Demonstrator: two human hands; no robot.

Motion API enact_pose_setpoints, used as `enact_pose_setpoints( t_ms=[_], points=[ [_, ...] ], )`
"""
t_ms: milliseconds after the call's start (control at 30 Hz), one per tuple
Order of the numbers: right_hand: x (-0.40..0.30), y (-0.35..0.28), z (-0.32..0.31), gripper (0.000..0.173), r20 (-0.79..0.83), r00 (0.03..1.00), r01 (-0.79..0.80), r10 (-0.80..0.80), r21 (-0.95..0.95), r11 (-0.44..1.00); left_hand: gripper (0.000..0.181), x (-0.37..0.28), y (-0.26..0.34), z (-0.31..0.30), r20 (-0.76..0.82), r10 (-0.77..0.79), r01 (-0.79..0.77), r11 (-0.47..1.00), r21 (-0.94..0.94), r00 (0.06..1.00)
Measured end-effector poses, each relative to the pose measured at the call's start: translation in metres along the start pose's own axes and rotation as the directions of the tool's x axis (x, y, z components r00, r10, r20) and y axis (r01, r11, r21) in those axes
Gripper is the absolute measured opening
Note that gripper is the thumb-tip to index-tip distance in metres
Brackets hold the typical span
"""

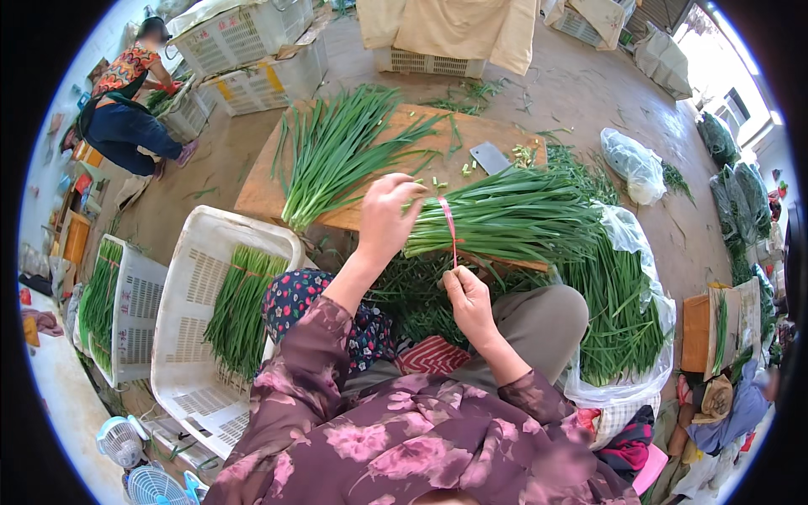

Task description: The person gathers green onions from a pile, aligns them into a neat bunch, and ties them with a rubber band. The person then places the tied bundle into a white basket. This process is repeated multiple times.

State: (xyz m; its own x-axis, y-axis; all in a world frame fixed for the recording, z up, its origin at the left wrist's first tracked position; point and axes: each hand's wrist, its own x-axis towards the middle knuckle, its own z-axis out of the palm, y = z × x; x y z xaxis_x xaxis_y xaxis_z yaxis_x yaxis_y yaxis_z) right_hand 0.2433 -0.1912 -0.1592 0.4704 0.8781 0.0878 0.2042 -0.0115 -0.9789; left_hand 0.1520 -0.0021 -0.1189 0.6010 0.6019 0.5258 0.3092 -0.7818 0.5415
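A large bundle of long green leafy stalks, like garlic chives, lies on the wooden table with a pink-red tie around it. My right hand pinches the tie's end below the bundle, pulled towards me. My left hand is at the cut ends of the stalks, fingers bent, with its thumb and fingertips near the top edge; whether it grips them is unclear. A looser pile of the same greens lies at the table's left. A flat metal blade rests behind the bundle among short cut stem pieces.
A white plastic crate with tied bundles stands at my left, another crate beyond it. A plastic-lined container of greens is at my right. Trimmings cover the floor below the table. A co-worker bends over a crate at upper left.
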Motion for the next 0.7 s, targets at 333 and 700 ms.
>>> enact_pose_setpoints(
  t_ms=[333,700],
  points=[
    [0.075,-0.033,-0.053,0.017,-0.205,0.855,0.251,-0.477,-0.640,0.726,0.106,0.004,-0.007,0.018,0.494,-0.097,0.005,0.983,0.184,0.864],
    [0.101,-0.013,-0.042,0.018,-0.149,0.934,0.186,-0.326,-0.575,0.797,0.103,-0.033,0.013,0.031,0.293,-0.024,-0.074,0.944,0.321,0.956]
  ],
)
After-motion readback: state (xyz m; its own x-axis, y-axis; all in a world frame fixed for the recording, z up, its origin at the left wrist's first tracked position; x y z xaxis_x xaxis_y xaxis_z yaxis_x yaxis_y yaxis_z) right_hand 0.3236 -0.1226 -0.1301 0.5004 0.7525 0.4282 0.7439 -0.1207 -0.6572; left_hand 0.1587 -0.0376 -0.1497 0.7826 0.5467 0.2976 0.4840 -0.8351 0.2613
